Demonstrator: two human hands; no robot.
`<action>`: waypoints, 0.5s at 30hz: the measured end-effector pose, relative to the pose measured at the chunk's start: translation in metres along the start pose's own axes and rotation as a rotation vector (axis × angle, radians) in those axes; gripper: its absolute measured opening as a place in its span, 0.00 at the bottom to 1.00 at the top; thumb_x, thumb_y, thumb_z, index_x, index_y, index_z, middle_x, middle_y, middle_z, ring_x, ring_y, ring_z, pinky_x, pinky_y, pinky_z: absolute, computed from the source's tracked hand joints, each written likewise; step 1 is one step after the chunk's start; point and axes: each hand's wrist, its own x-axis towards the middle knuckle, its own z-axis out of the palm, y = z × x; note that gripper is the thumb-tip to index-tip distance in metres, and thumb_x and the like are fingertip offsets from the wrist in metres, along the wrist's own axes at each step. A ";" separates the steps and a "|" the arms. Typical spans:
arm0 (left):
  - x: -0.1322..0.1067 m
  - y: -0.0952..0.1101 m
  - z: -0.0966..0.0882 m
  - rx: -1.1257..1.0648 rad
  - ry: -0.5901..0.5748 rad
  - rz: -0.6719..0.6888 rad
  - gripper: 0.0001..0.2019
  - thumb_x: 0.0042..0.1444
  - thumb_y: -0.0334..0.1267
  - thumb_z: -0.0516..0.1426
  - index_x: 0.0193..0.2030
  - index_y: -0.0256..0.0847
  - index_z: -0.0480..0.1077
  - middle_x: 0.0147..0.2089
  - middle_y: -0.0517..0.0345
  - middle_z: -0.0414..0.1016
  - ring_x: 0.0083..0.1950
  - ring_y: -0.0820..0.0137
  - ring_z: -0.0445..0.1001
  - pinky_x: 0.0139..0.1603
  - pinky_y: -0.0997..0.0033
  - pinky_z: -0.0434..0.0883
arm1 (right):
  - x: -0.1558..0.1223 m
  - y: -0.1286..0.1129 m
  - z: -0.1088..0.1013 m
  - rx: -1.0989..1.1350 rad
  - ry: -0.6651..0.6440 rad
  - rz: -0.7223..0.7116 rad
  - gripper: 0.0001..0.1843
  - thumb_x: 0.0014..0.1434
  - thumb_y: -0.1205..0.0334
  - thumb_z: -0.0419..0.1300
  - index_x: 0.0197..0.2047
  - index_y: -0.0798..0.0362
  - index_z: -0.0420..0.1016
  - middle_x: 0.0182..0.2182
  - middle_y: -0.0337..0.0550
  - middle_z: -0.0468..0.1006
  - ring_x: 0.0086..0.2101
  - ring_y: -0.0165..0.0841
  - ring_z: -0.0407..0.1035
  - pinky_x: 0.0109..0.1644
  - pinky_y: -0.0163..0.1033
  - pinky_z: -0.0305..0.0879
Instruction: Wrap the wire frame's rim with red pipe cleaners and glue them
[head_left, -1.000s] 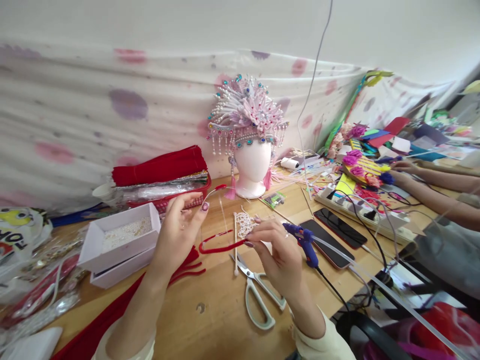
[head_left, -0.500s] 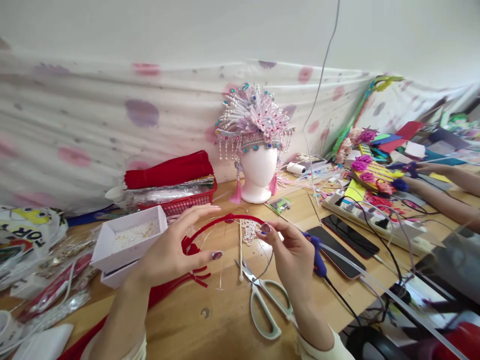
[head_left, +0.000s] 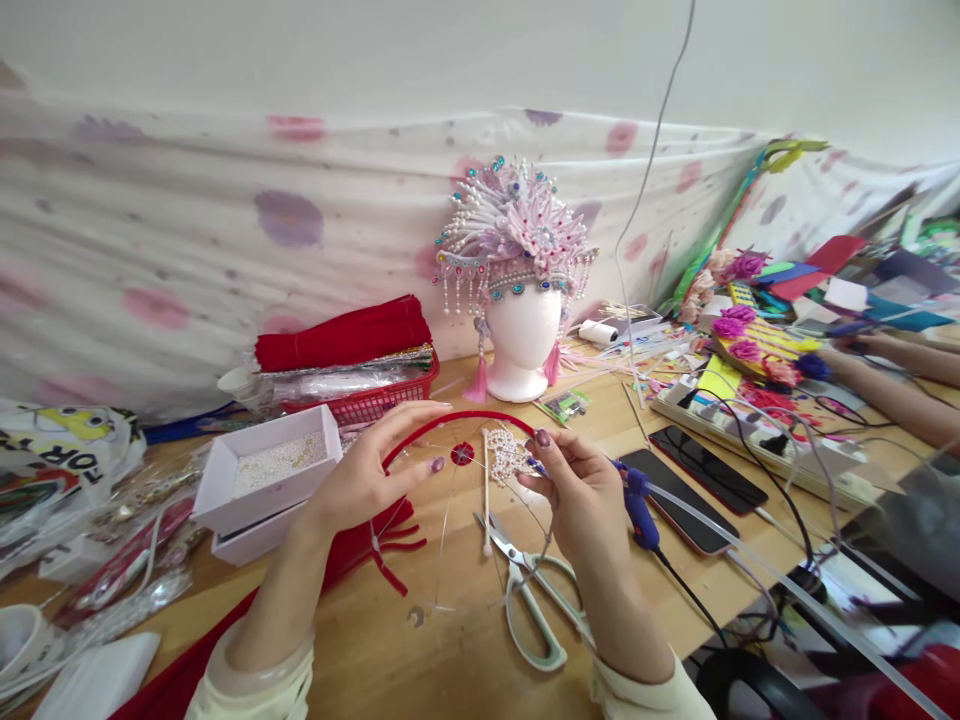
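My left hand (head_left: 367,475) and my right hand (head_left: 574,490) hold a curved red velvet headband (head_left: 457,417) between them above the wooden table (head_left: 450,640). The left fingers pinch its left end, and the right fingers pinch its right end. Thin wires and a small red disc (head_left: 462,453) hang inside the arc. A white beaded ornament (head_left: 504,455) sits by my right fingertips. Under my hands lie scissors (head_left: 536,600) and loose red pipe cleaners (head_left: 390,545).
A foam head with a pink pearl headdress (head_left: 517,250) stands at the back. A white box of beads (head_left: 270,475) and a red basket (head_left: 375,400) sit left. A blue glue gun (head_left: 637,505), two phones (head_left: 701,480) and a power strip lie right. Another person's arms (head_left: 892,390) work at far right.
The headband has been turned from a folded loop low over the table into an open arc held level between both hands. My left hand dropped from a raised position and closed on its end.
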 end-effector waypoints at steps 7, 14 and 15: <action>0.005 0.005 0.007 0.032 0.124 -0.056 0.17 0.64 0.37 0.54 0.57 0.45 0.75 0.60 0.52 0.76 0.61 0.59 0.73 0.68 0.53 0.64 | 0.001 0.007 0.000 0.017 0.021 -0.058 0.17 0.44 0.50 0.78 0.31 0.53 0.84 0.28 0.39 0.80 0.27 0.29 0.75 0.26 0.34 0.81; 0.001 0.007 0.002 -0.072 0.052 -0.216 0.19 0.64 0.41 0.53 0.59 0.42 0.73 0.32 0.59 0.74 0.33 0.68 0.72 0.35 0.68 0.68 | -0.002 0.007 -0.008 -0.037 -0.051 -0.040 0.12 0.46 0.55 0.77 0.30 0.53 0.84 0.26 0.40 0.80 0.24 0.28 0.71 0.18 0.30 0.73; 0.001 0.007 0.002 -0.102 0.032 -0.245 0.20 0.63 0.41 0.53 0.60 0.42 0.72 0.31 0.60 0.74 0.31 0.69 0.70 0.33 0.69 0.66 | -0.002 0.007 -0.008 -0.034 -0.047 -0.036 0.13 0.45 0.55 0.77 0.29 0.53 0.83 0.25 0.40 0.80 0.24 0.29 0.70 0.15 0.28 0.70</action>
